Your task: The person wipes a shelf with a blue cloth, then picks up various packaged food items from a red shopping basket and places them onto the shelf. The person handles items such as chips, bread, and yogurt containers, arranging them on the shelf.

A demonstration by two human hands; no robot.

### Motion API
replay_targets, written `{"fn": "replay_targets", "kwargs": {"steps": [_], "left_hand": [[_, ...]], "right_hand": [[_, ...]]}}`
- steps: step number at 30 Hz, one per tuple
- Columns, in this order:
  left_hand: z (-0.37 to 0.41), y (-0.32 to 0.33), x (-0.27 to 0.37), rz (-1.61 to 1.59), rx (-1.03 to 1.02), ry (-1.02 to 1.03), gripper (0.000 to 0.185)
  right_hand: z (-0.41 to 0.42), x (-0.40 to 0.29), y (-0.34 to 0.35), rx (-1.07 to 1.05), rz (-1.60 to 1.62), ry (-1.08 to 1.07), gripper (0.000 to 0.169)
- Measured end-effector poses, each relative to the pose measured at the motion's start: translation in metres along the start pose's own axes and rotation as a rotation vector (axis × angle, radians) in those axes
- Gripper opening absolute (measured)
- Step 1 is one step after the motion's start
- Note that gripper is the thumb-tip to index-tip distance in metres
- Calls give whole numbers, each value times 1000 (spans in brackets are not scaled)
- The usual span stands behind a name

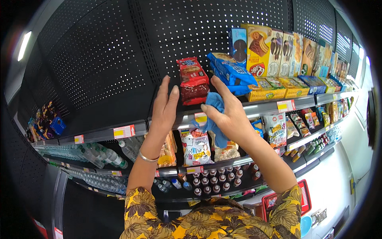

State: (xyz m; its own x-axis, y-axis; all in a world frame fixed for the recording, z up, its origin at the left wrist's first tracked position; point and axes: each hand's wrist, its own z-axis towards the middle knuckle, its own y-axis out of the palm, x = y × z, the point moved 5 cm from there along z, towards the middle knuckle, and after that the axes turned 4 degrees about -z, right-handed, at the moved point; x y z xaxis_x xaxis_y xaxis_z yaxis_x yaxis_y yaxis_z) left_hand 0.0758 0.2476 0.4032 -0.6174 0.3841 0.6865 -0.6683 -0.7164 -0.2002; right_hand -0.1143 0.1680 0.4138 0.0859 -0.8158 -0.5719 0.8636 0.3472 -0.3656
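Note:
My left hand is raised in front of the upper shelf, with thumb and fingers apart and nothing in it. Just right of its thumb stand red cookie packets, stacked at the shelf's front. My right hand holds a crumpled blue cloth that hangs down past the shelf edge; its lower fingers are hidden. Beyond that hand, blue cookie packets lie stacked and tilted. The red packets sit between my two hands, and neither hand plainly touches them.
Upright biscuit boxes line the back right, with flat yellow boxes before them. Price tags run along the shelf edge. Below are snack bags, water bottles and dark-drink bottles. A red basket stands at lower right.

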Motion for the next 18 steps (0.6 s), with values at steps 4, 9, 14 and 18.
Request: {"fn": "replay_targets", "kwargs": {"steps": [4,9,14,18], "left_hand": [[14,18,-20,-211,-84,-221,68],[21,36,-25,-430,-256,-208,65],[28,31,-35,-198,-165,0,54],[18,28,3,-247,-164,-4,48]], "right_hand": [[26,29,16,-10,142,177,80],[33,34,27,-144,516,386,76],[37,30,29,-34,255,70,66],[35,19,21,11,154,-1,67]]}}
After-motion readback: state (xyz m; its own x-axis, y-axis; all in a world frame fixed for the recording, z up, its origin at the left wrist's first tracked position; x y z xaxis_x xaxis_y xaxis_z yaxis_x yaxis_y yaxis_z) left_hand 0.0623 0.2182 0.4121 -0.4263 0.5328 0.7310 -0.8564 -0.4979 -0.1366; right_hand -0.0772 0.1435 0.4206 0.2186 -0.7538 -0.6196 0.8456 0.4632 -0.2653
